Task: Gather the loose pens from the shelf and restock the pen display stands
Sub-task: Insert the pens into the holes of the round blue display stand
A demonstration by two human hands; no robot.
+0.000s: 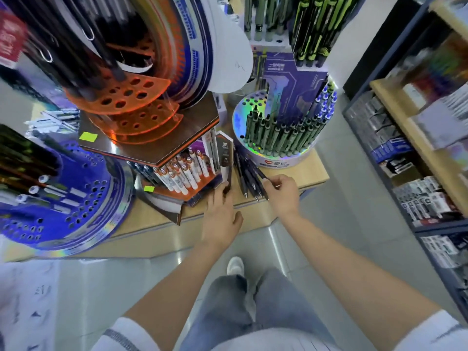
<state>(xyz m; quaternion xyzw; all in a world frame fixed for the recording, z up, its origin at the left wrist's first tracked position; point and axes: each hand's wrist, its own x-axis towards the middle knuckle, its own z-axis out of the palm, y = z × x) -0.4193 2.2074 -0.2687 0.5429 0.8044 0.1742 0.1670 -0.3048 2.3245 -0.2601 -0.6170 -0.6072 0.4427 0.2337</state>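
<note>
Just in front of the round silver stand (278,158), on the wooden shelf (314,171), a bundle of loose pens (244,171) is seen lying, dark-barrelled, with the tips pointed toward the shelf's near edge. The bundle is set between that round stand and the six-sided stand (162,145) to its left, which is stocked with white pens (182,176). The right hand (282,192) is placed at the bundle's right side, fingers curled, and one of the dark pens is pinched between thumb and fingertips. The left hand (221,216) is set left of the bundle, its fingers stretched forward and relaxed, their tips laid against the lower corner of the six-sided stand; nothing is gripped by it. The two hands are apart, with the bundle's near ends lying between them. The round stand is ringed with upright green pens (281,138). Further left of it, a blue perforated stand (63,198) is seen.
</note>
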